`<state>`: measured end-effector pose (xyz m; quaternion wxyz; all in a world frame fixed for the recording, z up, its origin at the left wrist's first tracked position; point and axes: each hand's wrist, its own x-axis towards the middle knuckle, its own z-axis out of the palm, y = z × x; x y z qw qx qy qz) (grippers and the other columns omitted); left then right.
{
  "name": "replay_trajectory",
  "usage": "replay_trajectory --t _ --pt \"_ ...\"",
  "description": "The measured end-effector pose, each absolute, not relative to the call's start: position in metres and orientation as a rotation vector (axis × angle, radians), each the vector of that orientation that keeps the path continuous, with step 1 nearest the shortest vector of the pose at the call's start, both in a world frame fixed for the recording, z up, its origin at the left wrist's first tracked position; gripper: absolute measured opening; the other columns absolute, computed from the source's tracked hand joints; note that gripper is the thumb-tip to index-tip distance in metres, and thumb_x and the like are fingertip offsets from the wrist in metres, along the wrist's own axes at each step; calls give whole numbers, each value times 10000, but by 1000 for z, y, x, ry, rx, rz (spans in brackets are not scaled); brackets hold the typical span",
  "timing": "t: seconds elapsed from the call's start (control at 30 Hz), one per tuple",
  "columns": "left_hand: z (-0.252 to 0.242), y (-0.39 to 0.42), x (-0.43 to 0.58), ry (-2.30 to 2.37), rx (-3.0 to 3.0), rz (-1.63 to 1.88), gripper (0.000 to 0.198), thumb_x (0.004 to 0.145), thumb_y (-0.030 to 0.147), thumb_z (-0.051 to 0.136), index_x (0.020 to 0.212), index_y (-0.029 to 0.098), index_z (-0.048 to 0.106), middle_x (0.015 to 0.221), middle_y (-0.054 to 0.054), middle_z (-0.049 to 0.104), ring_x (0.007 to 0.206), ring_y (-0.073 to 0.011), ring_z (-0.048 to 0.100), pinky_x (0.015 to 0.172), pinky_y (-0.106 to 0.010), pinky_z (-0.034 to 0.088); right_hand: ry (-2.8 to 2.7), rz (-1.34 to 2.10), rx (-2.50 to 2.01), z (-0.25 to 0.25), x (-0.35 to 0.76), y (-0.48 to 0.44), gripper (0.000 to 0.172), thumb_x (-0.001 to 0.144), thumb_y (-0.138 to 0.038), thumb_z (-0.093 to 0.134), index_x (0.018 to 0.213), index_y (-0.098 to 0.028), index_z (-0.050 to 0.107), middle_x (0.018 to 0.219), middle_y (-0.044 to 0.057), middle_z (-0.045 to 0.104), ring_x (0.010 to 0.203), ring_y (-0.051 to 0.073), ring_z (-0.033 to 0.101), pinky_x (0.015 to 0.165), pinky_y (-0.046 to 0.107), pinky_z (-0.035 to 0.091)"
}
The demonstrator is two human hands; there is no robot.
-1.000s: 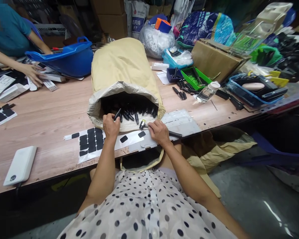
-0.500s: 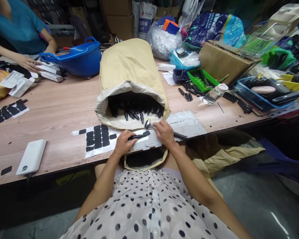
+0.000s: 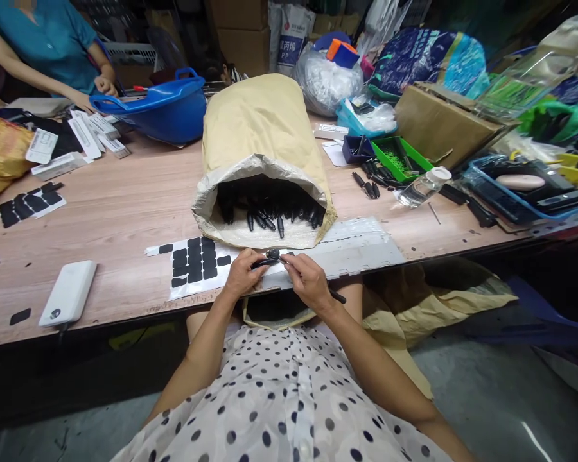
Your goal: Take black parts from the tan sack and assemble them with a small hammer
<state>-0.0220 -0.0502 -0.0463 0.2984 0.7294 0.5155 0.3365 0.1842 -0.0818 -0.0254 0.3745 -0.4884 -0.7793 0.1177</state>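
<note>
My left hand is closed round a thin black stick-shaped part at the table's near edge. My right hand grips a small hammer by its handle, the metal head resting against the black part's tip. Both hands meet over a white backing sheet that carries several black pads. Just behind them lies a tan paper sack on its side, its mouth open toward me with several more black parts inside.
A white power bank lies at the near left. Another person in a teal top works at the far left beside a blue basin. A green tray, a plastic bottle and boxes crowd the right. An open sack sits under the table edge.
My left hand took a black part from the sack's mouth and brought it back to the table edge. My right hand carried the hammer over to meet it.
</note>
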Motion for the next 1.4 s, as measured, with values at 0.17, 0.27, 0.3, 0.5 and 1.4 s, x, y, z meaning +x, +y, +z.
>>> replay_trajectory --t 0.17,0.27,0.3,0.5,1.4 --pt "-45 -51 -22 1371 1934 895 150 827 196 664 936 225 763 838 -13 631 817 -173 606 778 -300 516 -2114 212 -1245 -26 180 -85 320 1008 -211 440 1166 -260 715 868 54 679 843 182 628 777 286 536" --pt "-45 -51 -22 1378 1932 894 162 819 204 676 950 237 766 847 -15 640 826 -178 612 779 -306 519 -2111 191 -1297 -26 182 -84 320 1004 -205 447 1170 -270 713 862 51 670 849 184 620 768 281 526" --pt "-46 -51 -22 1379 1930 896 168 813 209 684 958 238 766 851 -15 642 826 -180 613 777 -309 522 -2088 188 -1302 -26 183 -84 325 1005 -204 442 1186 -268 706 879 54 673 864 185 622 785 283 526" --pt "-47 -51 -22 1407 1916 913 155 787 221 707 928 236 768 833 -12 646 813 -180 620 754 -310 530 -2072 192 -1299 -26 189 -87 339 1001 -206 439 1211 -276 696 898 53 682 872 190 628 797 296 530" --pt "-12 -85 -5 1139 2119 746 165 923 313 587 981 212 704 887 -51 694 815 -196 633 748 -311 519 -2019 -177 -1646 -55 238 -28 257 962 -235 502 1086 -243 727 872 67 614 840 220 491 755 309 372"
